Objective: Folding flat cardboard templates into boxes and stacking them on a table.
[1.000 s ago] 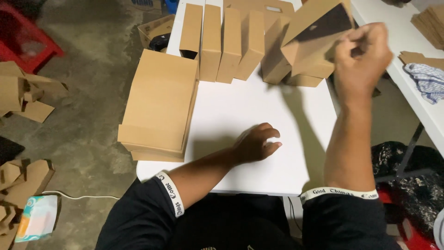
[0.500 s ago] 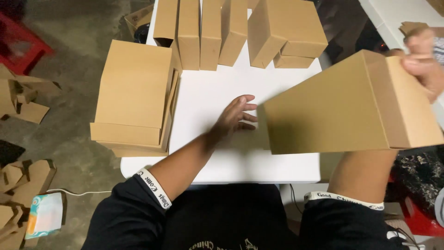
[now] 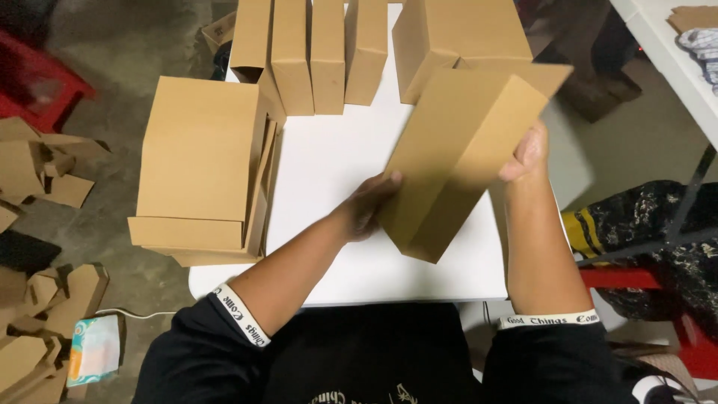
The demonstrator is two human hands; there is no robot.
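Since a moment ago we have swung the cardboard box (image 3: 460, 157) in over the white surface (image 3: 336, 161). Our left hand (image 3: 370, 206) now grips its left edge, our right hand (image 3: 526, 153) its right; both palms are hidden behind it.

- A white table (image 3: 329, 164) stands on a grey concrete floor (image 3: 112, 67).
- Left of the table, cardboard scraps (image 3: 45, 168) lie scattered on the floor.
- A red plastic stool (image 3: 34, 71) sits at the far left of the table.
- A second white table (image 3: 677, 63) stands to its right, bearing a checked cloth (image 3: 703, 45).
- Dim light leaves the floor shadowed.
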